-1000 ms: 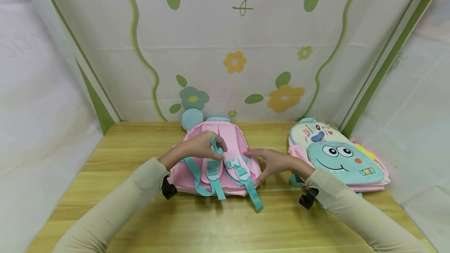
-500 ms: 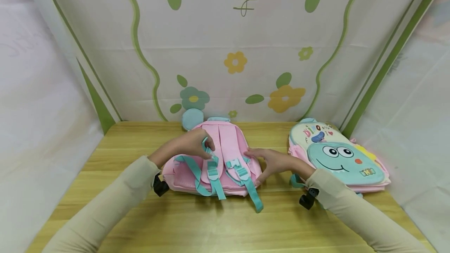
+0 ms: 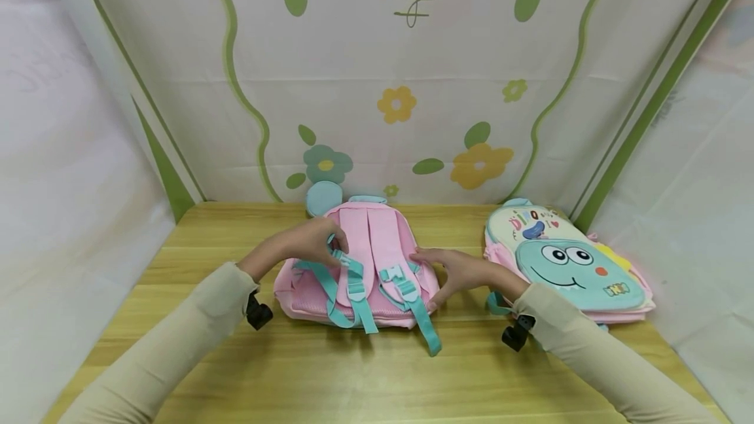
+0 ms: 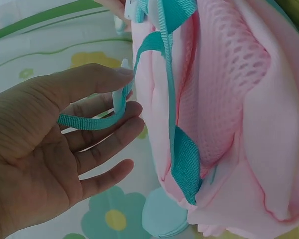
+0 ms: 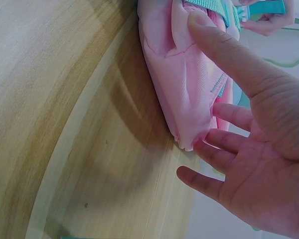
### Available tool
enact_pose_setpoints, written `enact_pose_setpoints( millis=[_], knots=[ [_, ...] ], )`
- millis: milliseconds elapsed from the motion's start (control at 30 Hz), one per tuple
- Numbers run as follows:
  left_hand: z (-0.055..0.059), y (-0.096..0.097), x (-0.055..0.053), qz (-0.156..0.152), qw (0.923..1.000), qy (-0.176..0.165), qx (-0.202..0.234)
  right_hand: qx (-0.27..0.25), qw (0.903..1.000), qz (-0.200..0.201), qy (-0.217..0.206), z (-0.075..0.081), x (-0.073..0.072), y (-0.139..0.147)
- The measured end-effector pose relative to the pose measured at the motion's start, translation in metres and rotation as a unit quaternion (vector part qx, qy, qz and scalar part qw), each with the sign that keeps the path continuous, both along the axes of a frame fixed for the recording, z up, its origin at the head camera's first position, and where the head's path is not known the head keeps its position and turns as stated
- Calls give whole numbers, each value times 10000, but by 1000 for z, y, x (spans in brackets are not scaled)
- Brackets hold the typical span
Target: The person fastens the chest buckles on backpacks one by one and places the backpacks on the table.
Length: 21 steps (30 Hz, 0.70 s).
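A pink backpack (image 3: 385, 234) lies on the wooden table with its shoulder straps and teal webbing facing up. Over its left part, my left hand (image 3: 312, 241) pinches a teal strap (image 4: 89, 122) by a white buckle piece (image 4: 118, 99) between thumb and forefinger; the other fingers are spread loosely. My right hand (image 3: 462, 273) rests against the bag's right side. Its thumb (image 5: 209, 30) lies on the upper edge, and the other fingers reach along the side fabric, loosely extended. A second white buckle (image 3: 391, 273) sits on the right shoulder strap.
Another backpack (image 3: 580, 280), with a teal smiling face, lies at the right behind my right forearm. A light blue round piece (image 3: 324, 198) shows at the pink bag's far left. Printed cloth walls (image 3: 365, 51) enclose the wooden table (image 3: 353, 385).
My left hand has moved left and slightly down across the bag, drawing the teal strap and buckle piece with it. My right hand has stayed at the bag's side.
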<state>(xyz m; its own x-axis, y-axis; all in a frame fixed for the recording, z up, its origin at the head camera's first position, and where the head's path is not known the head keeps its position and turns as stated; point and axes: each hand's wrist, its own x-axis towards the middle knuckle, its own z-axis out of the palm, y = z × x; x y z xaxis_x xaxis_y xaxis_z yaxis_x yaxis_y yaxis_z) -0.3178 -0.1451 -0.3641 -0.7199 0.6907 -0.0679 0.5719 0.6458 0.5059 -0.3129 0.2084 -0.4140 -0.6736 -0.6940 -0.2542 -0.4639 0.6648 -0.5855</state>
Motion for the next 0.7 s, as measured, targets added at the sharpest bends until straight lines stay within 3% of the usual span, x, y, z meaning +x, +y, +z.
enact_pose_setpoints(
  millis=[233,700],
  knots=[
    [1,-3,-4,-139,9989,-125,436,16,10000,-14,-9,0,0,0],
    [-12,-1,-6,132,9917,-460,1191,-37,10000,36,-1,0,0,1]
  ],
)
